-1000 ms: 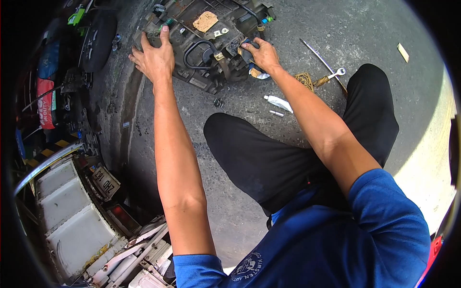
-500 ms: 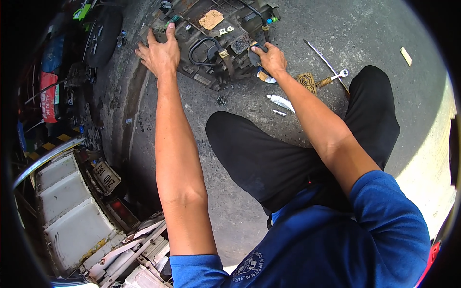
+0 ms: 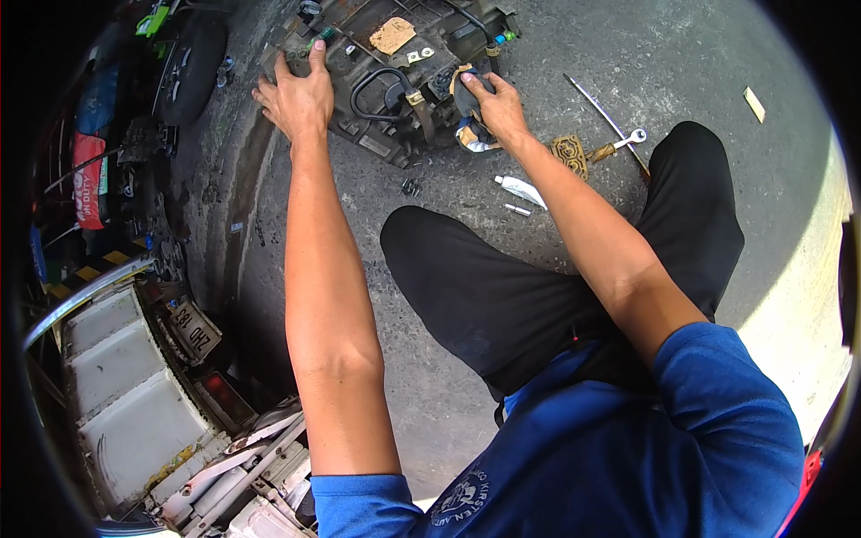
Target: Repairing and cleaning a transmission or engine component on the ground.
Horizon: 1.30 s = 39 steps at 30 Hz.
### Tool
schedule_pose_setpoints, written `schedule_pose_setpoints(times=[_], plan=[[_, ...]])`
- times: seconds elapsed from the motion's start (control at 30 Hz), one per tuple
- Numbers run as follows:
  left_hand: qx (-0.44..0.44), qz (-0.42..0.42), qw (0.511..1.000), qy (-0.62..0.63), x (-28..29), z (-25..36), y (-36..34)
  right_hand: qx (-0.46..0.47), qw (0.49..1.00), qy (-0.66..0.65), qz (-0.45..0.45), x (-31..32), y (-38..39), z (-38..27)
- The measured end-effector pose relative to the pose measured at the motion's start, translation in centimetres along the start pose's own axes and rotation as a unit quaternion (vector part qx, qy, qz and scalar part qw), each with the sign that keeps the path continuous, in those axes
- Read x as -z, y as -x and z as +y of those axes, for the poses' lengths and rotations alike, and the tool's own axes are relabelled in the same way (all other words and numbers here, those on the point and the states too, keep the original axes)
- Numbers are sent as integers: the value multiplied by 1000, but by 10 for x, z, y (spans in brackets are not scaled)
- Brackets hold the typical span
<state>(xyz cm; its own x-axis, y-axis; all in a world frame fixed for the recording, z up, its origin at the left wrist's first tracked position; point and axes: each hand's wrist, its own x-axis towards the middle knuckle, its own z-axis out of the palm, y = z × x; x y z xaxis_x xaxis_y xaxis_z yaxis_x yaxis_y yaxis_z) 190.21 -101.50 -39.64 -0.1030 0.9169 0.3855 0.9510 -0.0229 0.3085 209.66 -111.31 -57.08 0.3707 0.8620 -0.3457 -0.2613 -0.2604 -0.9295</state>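
- grey concrete floor (image 3: 552,54), pitted and stained, beneath a dark metal housing (image 3: 359,134) at the upper middle of the frame
- on the housing's left side, left hand (image 3: 300,100) with fingers spread, grip wide and nothing held
- at the housing's right side, right hand (image 3: 500,108) with grip narrow, pinching a dark flat piece (image 3: 465,100) with a tan edge; exact kind impossible to tell
- step in hand, by the look of it: working the flat piece at the housing's face while bracing on the left; contact beneath the fingers hidden
- called for next, as a judgement: even pressure from the right, a firm brace from the left
- near the right forearm, patterned brass-coloured plate (image 3: 569,156), wrench (image 3: 637,136) and long thin rod (image 3: 587,100)
- lower, towards the centre, white tube (image 3: 520,188) and small metal cylinder (image 3: 517,210)
- around the workspace: worn white vehicle panel (image 3: 121,368) at lower left, tyre (image 3: 199,72) at upper left, bright sunlight along the right rim
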Motion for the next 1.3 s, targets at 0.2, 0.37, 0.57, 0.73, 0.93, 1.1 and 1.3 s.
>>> schedule_pose_setpoints(times=[0.2, 0.37, 0.57, 0.73, 0.93, 1.1, 1.3], plan=[[-1, -2, 1000, 2, 1, 1, 1, 41, 999, 20, 19, -21, -7, -10], [19, -15, 1000, -8, 0, 2, 2, -15, 999, 45, 8, -18, -13, -1], [19, -17, 1000, -13, -1, 0, 0, -98, 994, 5, -53, -15, -25, 14], [5, -2, 1000, -5, 1, 2, 0, -64, 994, 48, -69, -10, -23, 15], [7, -7, 1000, -17, 3, 4, 2, -80, 996, -41, -11, 7, 6, -3], [3, -6, 1000, -12, 2, 4, 2, -50, 998, -11, -33, -22, -1, -5], [9, -4, 1000, -7, 0, 1, 1, -49, 997, 11, -59, -27, -11, 13]])
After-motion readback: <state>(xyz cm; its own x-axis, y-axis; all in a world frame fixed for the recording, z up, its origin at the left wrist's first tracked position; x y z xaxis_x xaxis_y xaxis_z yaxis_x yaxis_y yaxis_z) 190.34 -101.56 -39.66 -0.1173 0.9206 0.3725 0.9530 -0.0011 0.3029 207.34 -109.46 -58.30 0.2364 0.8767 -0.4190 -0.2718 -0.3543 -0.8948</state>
